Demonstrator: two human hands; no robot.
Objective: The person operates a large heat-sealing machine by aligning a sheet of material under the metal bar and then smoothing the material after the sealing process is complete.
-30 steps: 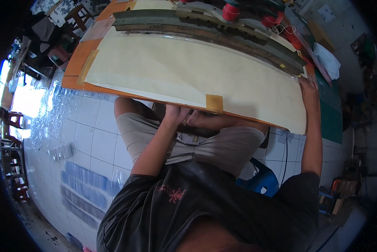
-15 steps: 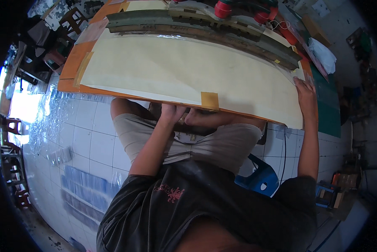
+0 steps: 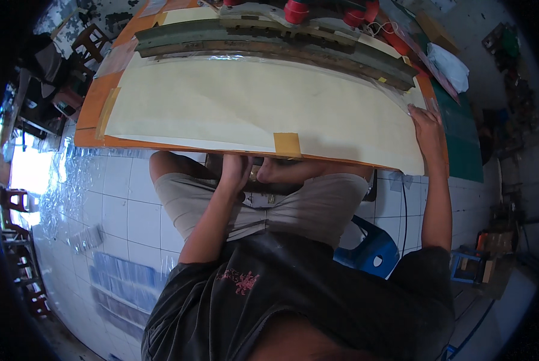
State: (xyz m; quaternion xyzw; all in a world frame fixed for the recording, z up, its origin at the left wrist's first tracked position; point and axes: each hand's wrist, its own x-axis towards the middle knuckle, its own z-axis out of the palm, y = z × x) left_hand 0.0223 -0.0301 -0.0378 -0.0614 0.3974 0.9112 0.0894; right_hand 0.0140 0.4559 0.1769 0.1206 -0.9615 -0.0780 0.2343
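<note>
Right hand (image 3: 427,127) presses cream sheet's (image 3: 251,105) right edge.

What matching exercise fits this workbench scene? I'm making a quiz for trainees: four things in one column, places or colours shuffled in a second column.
Things:
1. right hand
2. left hand
3. tape patch
4. plastic stool

Places or colours:
A. blue, on the tiled floor
B. under the table's near edge
C. tan, on the near edge of the cream sheet
D. on the sheet's right end

Pairs: 1-D, 2-B, 3-C, 4-A
</note>
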